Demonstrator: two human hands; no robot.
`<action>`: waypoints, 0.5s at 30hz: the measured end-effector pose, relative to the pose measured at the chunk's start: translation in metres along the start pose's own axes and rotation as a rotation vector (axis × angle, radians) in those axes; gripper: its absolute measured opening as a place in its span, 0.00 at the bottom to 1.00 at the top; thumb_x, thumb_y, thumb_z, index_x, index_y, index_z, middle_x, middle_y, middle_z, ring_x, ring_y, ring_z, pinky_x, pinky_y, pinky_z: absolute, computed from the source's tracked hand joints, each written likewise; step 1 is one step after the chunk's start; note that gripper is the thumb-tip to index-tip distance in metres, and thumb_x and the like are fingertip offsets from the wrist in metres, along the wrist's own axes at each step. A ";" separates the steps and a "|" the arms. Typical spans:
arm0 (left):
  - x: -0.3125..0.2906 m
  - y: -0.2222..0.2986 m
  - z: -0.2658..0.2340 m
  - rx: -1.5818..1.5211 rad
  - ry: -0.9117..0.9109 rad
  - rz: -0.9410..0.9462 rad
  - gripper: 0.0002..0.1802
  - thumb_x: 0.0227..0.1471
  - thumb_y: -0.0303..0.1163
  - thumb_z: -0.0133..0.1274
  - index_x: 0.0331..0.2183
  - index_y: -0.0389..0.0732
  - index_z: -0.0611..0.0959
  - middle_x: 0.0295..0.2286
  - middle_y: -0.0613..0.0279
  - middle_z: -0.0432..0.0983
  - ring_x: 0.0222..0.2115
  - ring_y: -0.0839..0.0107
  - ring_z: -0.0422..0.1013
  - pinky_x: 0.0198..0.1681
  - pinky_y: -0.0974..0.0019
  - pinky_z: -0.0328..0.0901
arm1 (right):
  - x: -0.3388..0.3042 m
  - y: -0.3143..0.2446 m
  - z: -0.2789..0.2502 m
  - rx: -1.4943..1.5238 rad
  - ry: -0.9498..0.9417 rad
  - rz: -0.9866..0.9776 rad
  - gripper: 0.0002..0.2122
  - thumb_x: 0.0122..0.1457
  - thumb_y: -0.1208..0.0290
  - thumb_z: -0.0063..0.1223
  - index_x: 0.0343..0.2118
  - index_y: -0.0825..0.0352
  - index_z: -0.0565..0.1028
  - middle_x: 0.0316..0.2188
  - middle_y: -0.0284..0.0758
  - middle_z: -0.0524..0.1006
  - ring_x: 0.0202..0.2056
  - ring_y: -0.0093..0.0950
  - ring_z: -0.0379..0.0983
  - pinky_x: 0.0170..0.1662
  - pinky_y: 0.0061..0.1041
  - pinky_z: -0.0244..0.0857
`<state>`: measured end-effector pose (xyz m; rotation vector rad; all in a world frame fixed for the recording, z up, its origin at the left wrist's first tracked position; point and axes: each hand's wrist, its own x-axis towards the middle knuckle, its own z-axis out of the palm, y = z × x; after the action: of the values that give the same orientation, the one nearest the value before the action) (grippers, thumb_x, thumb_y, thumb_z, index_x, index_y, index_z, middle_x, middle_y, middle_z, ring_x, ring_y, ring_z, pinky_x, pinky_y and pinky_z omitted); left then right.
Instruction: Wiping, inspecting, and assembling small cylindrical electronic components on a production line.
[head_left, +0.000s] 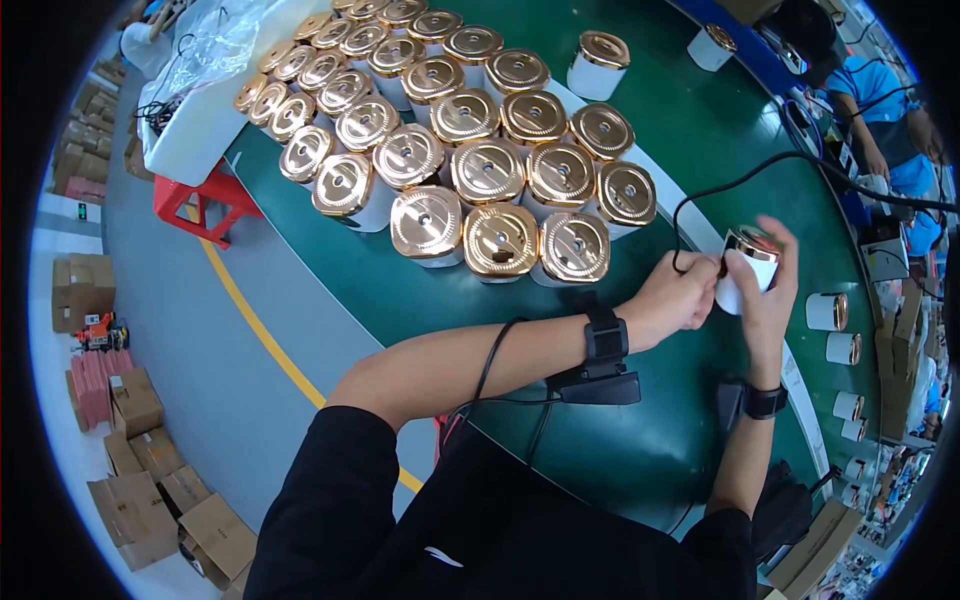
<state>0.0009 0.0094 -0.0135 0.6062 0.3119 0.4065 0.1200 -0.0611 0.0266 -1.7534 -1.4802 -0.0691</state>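
My right hand [765, 305] is wrapped round a white canister [733, 296] with a shiny gold end, its thumb on the near side and its fingers behind. Close against the canister's left side, my left hand [683, 295] is closed on a black cable [705, 189], which loops in from the right. Whatever tip the cable has is hidden by the fingers. Left of both hands stand several rows of similar canisters [501, 241], gold ends up, each with a small central hole. Straps with black devices sit on both wrists.
The canisters stand on a green table [600, 450] with a pale strip [800, 385] running along it. More canisters [827, 311] lie along the right. A red stool [207, 203] and cardboard boxes [135, 515] are on the left. Co-workers in blue [870, 100] sit across the table.
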 end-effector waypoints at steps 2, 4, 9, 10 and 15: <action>-0.002 0.000 -0.003 -0.053 -0.010 -0.030 0.18 0.62 0.37 0.36 0.23 0.40 0.68 0.14 0.69 0.60 0.13 0.81 0.54 0.15 0.74 0.49 | -0.003 -0.005 0.009 0.222 0.044 0.356 0.23 0.49 0.74 0.64 0.46 0.69 0.66 0.44 0.39 0.71 0.43 0.29 0.70 0.48 0.27 0.63; -0.003 0.002 -0.002 -0.080 -0.017 -0.048 0.18 0.63 0.38 0.37 0.23 0.40 0.69 0.15 0.70 0.60 0.13 0.81 0.53 0.15 0.74 0.48 | -0.004 -0.012 0.016 0.150 0.093 0.227 0.23 0.49 0.74 0.64 0.47 0.69 0.66 0.44 0.40 0.70 0.43 0.30 0.69 0.48 0.27 0.63; -0.008 0.010 0.004 -0.068 0.069 -0.016 0.20 0.63 0.43 0.40 0.23 0.40 0.69 0.15 0.71 0.60 0.13 0.81 0.52 0.15 0.75 0.46 | -0.004 -0.021 0.022 -0.024 0.154 -0.056 0.24 0.48 0.72 0.64 0.47 0.69 0.66 0.45 0.40 0.70 0.44 0.31 0.69 0.50 0.27 0.62; -0.006 0.009 0.001 -0.069 0.068 -0.006 0.21 0.63 0.44 0.40 0.23 0.41 0.69 0.15 0.71 0.59 0.13 0.81 0.52 0.15 0.75 0.46 | -0.002 -0.021 0.021 -0.037 0.138 -0.079 0.24 0.49 0.72 0.64 0.47 0.69 0.67 0.45 0.40 0.70 0.44 0.31 0.69 0.50 0.27 0.62; 0.000 -0.001 0.000 -0.024 0.011 -0.034 0.22 0.62 0.45 0.41 0.22 0.42 0.67 0.13 0.71 0.58 0.12 0.81 0.53 0.15 0.75 0.46 | -0.003 -0.016 0.004 -0.019 0.074 -0.081 0.23 0.50 0.72 0.64 0.47 0.69 0.66 0.45 0.39 0.70 0.44 0.30 0.69 0.49 0.27 0.63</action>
<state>0.0010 0.0081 -0.0139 0.5746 0.3271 0.3806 0.1039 -0.0620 0.0310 -1.6873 -1.5008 -0.1883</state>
